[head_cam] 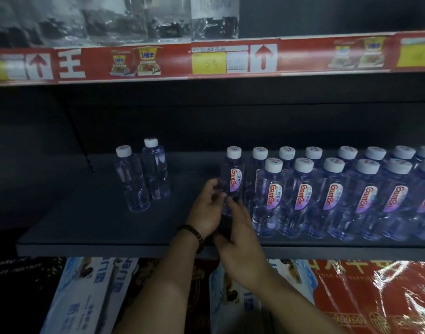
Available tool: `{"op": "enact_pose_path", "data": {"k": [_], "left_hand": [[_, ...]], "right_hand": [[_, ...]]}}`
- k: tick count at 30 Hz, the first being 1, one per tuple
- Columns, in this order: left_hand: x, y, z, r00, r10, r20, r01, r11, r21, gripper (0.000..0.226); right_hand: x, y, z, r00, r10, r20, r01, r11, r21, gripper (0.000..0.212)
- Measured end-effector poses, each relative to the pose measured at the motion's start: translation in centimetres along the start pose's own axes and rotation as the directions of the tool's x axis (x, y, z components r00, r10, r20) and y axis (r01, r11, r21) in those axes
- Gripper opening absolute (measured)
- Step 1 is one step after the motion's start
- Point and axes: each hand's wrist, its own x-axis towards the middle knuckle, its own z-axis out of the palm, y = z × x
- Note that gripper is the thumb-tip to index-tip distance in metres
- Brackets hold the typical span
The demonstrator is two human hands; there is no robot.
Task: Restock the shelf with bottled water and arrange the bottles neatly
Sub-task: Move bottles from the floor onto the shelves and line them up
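Observation:
A dark shelf board [98, 225] carries small clear water bottles with white caps. Two rows of them [332, 196], red and purple labels facing front, fill the right half. The leftmost bottle of the back row [233, 179] stands upright between my hands. My left hand [206, 208], a beaded bracelet on its wrist, curls its fingers round the bottle's lower left side. My right hand [241, 227] lies against the bottle's lower front with fairly straight fingers. I cannot identify the dark shape between my hands. Two more bottles [132, 182] [156, 169] stand apart at the left, labels turned away.
Bare board separates the two left bottles from the held one. The shelf above has a red price strip [206, 59] and large clear bottles [158, 18]. Below the board lie blue and white cartons [91, 292] and a red film-wrapped pack [375, 297].

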Motion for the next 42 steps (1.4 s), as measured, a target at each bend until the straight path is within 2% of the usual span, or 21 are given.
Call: {"op": "enact_pose_path", "data": {"k": [6,14,17,19,23,25,27,30,32,35,37,40,42], "left_hand": [[-0.2,0.1,0.3,1.0,0.005,0.019,-0.005,1.0,0.004,0.031],[-0.4,0.5,0.1,0.999,-0.031,0.036,0.032,0.999,-0.024,0.031],[-0.6,0.6,0.1,0.999,-0.035,0.034,0.037,0.999,-0.033,0.031],[-0.8,0.6,-0.3,0.999,-0.029,-0.035,0.028,0.999,-0.039,0.032],[-1.3,0.2,-3.0,0.947,-0.033,-0.319,0.006,0.996,-0.084,0.038],[-1.8,0.2,-5.3,0.9,-0.013,-0.436,-0.038,0.993,-0.108,0.043],[-2.6,0.3,-7.5,0.846,-0.005,-0.533,-0.066,0.991,-0.114,0.045],[-3.2,-0.8,-10.1,0.794,-0.001,-0.607,-0.084,0.99,-0.112,0.044],[-3.0,-1.7,-11.2,0.808,-0.021,-0.589,-0.067,0.99,-0.127,0.044],[-2.9,-2.3,-11.5,0.878,-0.035,-0.478,-0.031,0.991,-0.131,0.051],[-2.7,-2.3,-11.3,0.908,-0.03,-0.418,-0.031,0.99,-0.14,0.056],[-2.3,-2.1,-11.4,0.901,-0.057,-0.429,-0.038,0.977,-0.209,0.05],[-2.3,-1.9,-11.3,0.907,-0.068,-0.415,-0.04,0.969,-0.245,0.051]], "right_hand": [[-0.4,-0.1,-0.1,0.999,0.012,-0.051,-0.01,0.999,0.04,0.088],[-0.7,-0.2,-0.1,0.999,0.022,-0.048,-0.019,0.998,0.064,0.089],[-1.1,-0.5,-0.1,0.998,-0.009,-0.064,0.013,0.998,0.057,0.084],[-1.4,-1.0,0.1,0.991,-0.037,-0.128,0.043,0.998,0.044,0.078],[0.2,-2.1,1.6,0.985,-0.049,-0.167,0.067,0.993,0.101,0.061],[3.0,-3.4,2.8,0.994,-0.026,-0.11,0.044,0.985,0.164,0.052],[6.2,-5.4,4.4,0.997,0.062,-0.049,-0.048,0.967,0.25,0.046],[10.7,-7.2,7.6,0.985,0.165,0.052,-0.172,0.913,0.371,0.036],[13.1,-7.4,9.4,0.984,0.163,0.077,-0.18,0.899,0.4,0.047],[14.6,-7.6,10.4,0.982,0.131,0.137,-0.175,0.907,0.382,0.038],[15.2,-7.0,10.6,0.985,0.118,0.124,-0.152,0.934,0.324,0.036],[17.1,-3.3,11.1,0.992,0.056,0.111,-0.078,0.976,0.204,0.048],[16.1,-3.5,10.2,0.994,0.037,0.107,-0.051,0.989,0.137,0.05]]}}
